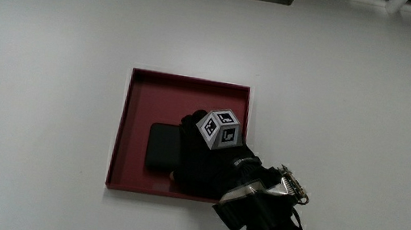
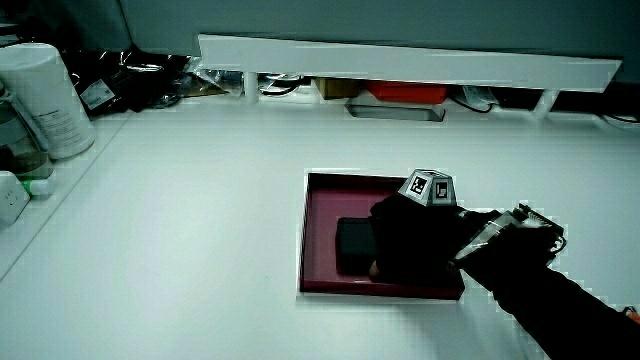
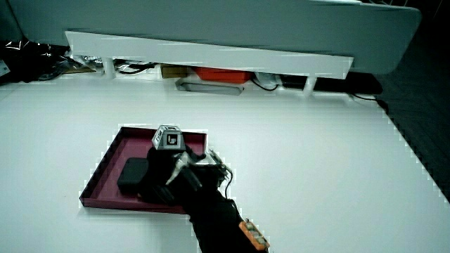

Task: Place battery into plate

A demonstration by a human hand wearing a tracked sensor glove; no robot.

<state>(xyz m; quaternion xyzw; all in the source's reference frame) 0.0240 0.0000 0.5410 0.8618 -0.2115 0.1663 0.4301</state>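
A dark red square plate (image 1: 144, 89) lies on the white table; both side views show the plate (image 2: 320, 205) (image 3: 112, 156) as well. A flat black battery (image 1: 161, 148) rests flat inside it, toward the plate's edge nearer the person. The gloved hand (image 1: 200, 161) is over the plate, right beside the battery, with its fingers curled onto the battery's edge. The patterned cube (image 1: 218, 127) sits on the hand's back. In both side views the battery (image 2: 353, 246) (image 3: 131, 174) shows partly, with the hand (image 2: 408, 240) (image 3: 165, 176) covering one end.
A low white partition (image 2: 400, 55) runs along the table's edge farthest from the person, with cables and a red box under it. In a side view a white canister (image 2: 40, 95) stands at the table's edge. White table surface (image 1: 338, 102) surrounds the plate.
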